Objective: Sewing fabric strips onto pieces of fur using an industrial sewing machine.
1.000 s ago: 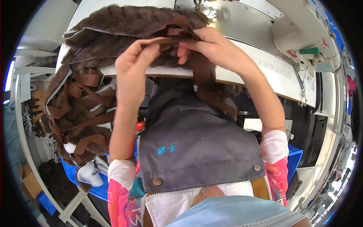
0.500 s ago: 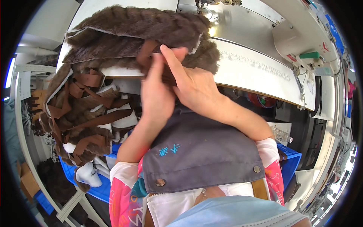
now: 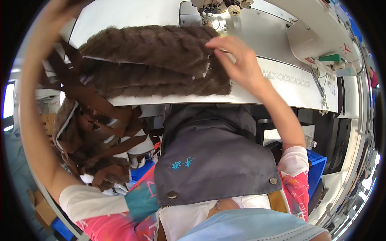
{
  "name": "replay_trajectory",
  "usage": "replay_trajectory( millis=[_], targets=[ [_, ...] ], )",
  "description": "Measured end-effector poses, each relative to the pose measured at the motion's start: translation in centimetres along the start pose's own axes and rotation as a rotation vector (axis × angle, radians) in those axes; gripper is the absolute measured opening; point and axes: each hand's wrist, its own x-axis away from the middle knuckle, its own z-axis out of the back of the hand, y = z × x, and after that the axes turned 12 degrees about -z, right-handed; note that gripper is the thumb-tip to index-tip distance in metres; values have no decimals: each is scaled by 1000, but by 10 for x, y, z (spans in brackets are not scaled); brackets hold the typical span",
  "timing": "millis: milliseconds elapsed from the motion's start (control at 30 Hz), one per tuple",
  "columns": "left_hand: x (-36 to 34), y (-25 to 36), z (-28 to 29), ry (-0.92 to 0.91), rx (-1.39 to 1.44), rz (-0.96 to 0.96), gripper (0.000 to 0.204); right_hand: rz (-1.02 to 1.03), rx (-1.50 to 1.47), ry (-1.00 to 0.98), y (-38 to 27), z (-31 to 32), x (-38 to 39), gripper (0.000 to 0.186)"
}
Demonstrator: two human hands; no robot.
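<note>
My left hand [image 3: 56, 20] is raised at the upper left, blurred and partly lost at the rim; brown fabric strips [image 3: 80, 88] hang just beside that arm. My right hand [image 3: 237, 60] rests at the right end of folded dark-brown fur pieces [image 3: 144, 44] with white backing edges, its fingers loosely bent and a little apart. The fur lies on the white sewing table [image 3: 289, 92], just in front of the machine's needle area [image 3: 207, 18].
A heap of fur and strips [image 3: 76, 140] hangs at the table's left, over a blue bin. Another blue bin [image 3: 317, 168] is at the lower right. The machine body [image 3: 317, 32] stands at the right. A cardboard box [image 3: 44, 207] sits at the far lower left.
My hands have parted: the left swung up to the upper left, the right moved up and rightward onto the fur. The brown strips moved left, and the fur shifted toward me.
</note>
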Motion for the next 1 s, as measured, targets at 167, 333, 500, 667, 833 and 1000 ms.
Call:
replay_trajectory(
  millis=[167,333,500,667,833,1000],
  targets=[
    [-55,47,-165,-121,216,-449,23,-39,173,-62,25,-13,-19,40],
    [-20,50,-209,81,704,-321,11,2,450,-298,17,-26,1,68],
    [-4,45,-185,63,917,-162,31,-49,432,-452,-13,-29,9,73],
    [-68,54,-169,76,-107,-392,16,-80,370,-431,-49,-52,32,63],
    [-63,36,-235,87,35,-349,26,-25,92,-381,-30,-36,42,58],
    [-65,38,-230,320,123,-530,38,-6,131,-212,9,-23,7,41]
  ],
)
